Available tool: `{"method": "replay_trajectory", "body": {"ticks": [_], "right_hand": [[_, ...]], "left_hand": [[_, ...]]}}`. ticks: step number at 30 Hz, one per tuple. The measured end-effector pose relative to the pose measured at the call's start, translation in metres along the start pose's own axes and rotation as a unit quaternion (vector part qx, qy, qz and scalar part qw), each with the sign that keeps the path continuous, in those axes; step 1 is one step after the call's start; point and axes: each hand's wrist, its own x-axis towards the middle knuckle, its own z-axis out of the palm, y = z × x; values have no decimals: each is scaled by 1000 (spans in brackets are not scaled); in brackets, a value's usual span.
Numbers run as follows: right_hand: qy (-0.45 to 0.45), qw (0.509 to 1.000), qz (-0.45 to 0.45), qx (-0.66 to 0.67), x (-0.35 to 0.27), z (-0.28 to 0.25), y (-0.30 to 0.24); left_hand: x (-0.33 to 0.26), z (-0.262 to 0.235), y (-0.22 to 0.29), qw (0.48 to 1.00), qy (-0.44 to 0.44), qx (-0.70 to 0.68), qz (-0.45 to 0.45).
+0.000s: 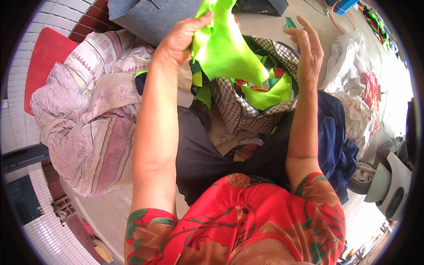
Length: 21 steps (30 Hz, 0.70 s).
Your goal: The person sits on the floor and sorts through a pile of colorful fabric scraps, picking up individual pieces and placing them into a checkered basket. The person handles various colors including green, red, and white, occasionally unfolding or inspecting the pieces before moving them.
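Note:
My left hand (179, 42) pinches a bright neon-green piece of cloth (229, 48), raised at the top middle. The cloth hangs down and to the right over a checked fabric bag (238, 115) between my legs. More green cloth scraps (269, 95), with bits of red and dark teal, fill the bag. Above the bag's right rim my right hand (307, 53) is lifted, fingers apart, with nothing seen in its grasp. A small teal scrap (289, 23) shows just beyond its fingertips; whether it touches them I cannot tell.
Crumpled patterned bedding (92, 115) is heaped at the left, beside a red board (46, 62). Grey sheet material (145, 20) lies at the back. White plastic sacks (346, 66) and dark blue cloth (333, 132) are at the right, near a wheeled machine (384, 176).

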Motion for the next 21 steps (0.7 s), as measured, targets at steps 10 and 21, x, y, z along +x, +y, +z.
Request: {"method": "replay_trajectory", "body": {"ticks": [10, 21], "right_hand": [[-327, 937, 85, 87, -20, 31, 32], [-381, 858, 199, 281, -25, 32, 24]], "left_hand": [[-10, -27, 8, 993, -58, -91, 37], [-16, -14, 13, 999, -3, -21, 29]]}}
